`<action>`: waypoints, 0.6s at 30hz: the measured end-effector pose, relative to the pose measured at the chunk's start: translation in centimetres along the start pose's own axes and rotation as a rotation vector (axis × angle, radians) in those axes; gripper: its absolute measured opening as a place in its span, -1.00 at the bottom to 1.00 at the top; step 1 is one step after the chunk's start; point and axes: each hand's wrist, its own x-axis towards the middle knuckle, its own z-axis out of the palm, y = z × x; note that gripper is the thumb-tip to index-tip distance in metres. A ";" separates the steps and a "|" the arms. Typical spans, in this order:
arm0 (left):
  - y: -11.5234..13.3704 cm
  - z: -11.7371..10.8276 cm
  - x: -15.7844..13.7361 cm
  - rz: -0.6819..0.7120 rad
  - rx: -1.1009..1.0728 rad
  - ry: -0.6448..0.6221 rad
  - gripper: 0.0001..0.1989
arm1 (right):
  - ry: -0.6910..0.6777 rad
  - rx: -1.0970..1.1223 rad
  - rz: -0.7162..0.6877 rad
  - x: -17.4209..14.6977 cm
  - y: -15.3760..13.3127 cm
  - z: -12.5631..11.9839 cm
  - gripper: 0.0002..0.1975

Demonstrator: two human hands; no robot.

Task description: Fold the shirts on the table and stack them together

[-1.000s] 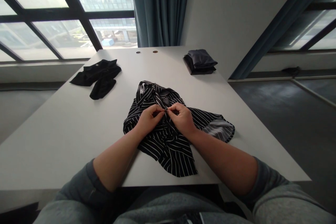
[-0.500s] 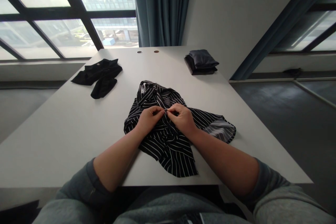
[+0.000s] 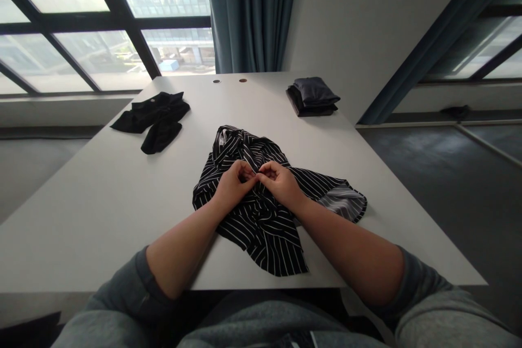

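Observation:
A black shirt with white stripes (image 3: 277, 242) lies crumpled in front of me, its collar end away from me and one sleeve spread to the right. Over its middle, my left hand (image 3: 236, 182) pinches the cloth between thumb and fingers. My right hand (image 3: 281, 182) pinches the same spot from the other side, the fingertips of both hands meeting. What sits right between the fingertips, perhaps a button, is hidden by them.
The white table (image 3: 122, 223) carries everything. A crumpled black garment (image 3: 161, 114) lies at the far left, and a stack of folded dark clothes (image 3: 313, 95) at the far right. Two round holes are set near the back edge, before a blue curtain (image 3: 253, 16).
Both hands have shifted slightly at the same spot; the thumbs now press together and cover the small point that showed between the fingertips. The shirt has stayed in place.

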 end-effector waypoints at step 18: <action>-0.3 -1.4 0.5 -0.131 0.904 -0.112 -0.72 | 0.053 -0.281 0.058 0.1 -0.7 -1.0 -0.86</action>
